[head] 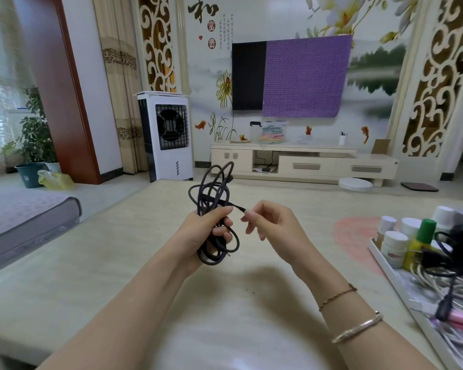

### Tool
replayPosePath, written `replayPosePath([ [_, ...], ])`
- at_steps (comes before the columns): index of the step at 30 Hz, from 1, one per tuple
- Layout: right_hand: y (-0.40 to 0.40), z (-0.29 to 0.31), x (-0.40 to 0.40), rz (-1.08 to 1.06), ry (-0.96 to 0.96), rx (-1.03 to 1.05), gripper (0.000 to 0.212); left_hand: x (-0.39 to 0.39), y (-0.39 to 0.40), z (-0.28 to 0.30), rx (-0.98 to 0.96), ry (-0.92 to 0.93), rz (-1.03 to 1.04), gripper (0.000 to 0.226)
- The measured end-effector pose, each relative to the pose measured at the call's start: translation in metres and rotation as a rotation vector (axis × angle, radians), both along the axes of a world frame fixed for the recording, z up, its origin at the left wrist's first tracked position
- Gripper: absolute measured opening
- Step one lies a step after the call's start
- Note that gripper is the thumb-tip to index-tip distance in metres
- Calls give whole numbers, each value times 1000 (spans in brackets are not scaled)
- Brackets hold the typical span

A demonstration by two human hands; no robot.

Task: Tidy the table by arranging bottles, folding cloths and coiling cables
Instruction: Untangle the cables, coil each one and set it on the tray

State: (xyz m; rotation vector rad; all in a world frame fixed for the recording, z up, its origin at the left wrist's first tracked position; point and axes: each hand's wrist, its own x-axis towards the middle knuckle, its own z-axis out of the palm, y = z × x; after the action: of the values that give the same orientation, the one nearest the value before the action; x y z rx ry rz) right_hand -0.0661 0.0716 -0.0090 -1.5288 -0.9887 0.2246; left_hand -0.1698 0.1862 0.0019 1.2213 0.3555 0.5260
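- Head view: a loosely coiled dark cable (213, 209) is clasped in the left hand (206, 231), fingers curled around the loops, above the table (91, 263).
- The cable's free end is pinched between thumb and forefinger of the right hand (267, 222), just right of the coil.
- Well right of the grip, bottles (401, 241) and tangled cables (449, 268) are held in a tray (390, 273).

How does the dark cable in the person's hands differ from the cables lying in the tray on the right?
The dark cable is held up off the table, gathered in loops in the left hand, its end pinched by the right hand. The tray cables lie loose and tangled in the tray, untouched, some of them white. Both include dark cords.
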Motion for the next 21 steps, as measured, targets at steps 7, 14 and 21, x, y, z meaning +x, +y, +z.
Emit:
replayPosePath([
  [7, -11, 5, 9, 16, -34, -5, 21, 1, 22, 2, -273, -148, 121, 12],
  [14, -3, -5, 8, -180, -360, -155, 17, 1, 17, -5, 125, 9, 148, 11],
  [21, -2, 0, 4, 80, 68, -104, 15, 5, 3, -8, 276, 96, 5, 16],
])
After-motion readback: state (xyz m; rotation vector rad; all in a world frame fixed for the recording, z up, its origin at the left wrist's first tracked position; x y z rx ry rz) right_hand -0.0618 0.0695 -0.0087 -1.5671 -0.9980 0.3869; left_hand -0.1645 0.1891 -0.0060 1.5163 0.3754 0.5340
